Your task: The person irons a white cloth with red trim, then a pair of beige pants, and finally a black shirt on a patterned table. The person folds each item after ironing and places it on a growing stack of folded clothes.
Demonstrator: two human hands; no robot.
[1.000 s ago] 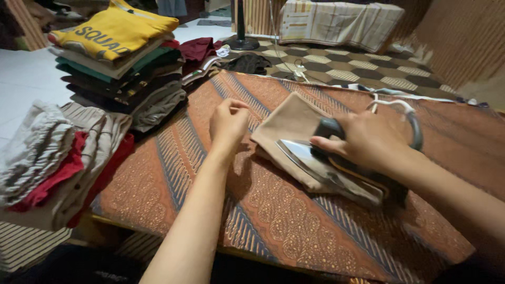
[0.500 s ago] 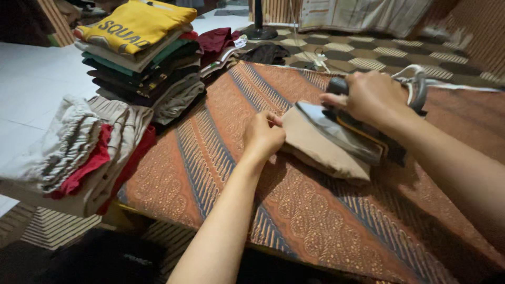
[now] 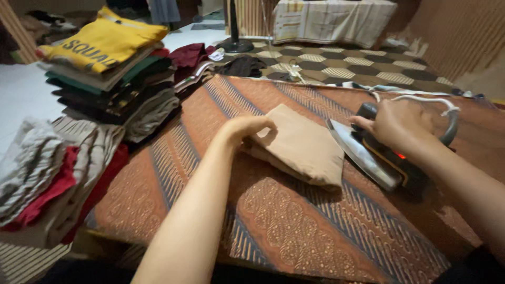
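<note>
A folded tan cloth (image 3: 302, 144) lies on a brown patterned batik sheet (image 3: 284, 210) that covers the work surface. My left hand (image 3: 247, 129) rests on the cloth's left edge with the fingers curled over it. To the right of the cloth my right hand (image 3: 397, 123) grips the dark handle of an electric iron (image 3: 376, 155). The iron is tilted, its shiny soleplate facing the cloth and lifted off it, with a small red light glowing on its side. A white cord (image 3: 421, 99) runs from the iron behind my hand.
A tall stack of folded clothes with a yellow shirt (image 3: 102, 44) on top stands at the back left. A second pile of striped and red garments (image 3: 47, 173) sits at the near left. A checkered mat (image 3: 336, 63) and a fan base (image 3: 235, 44) lie beyond.
The iron has come off the tan cloth and moved to its right, tilted up. My left hand has shifted from pinching the cloth's near edge to resting on its left side.
</note>
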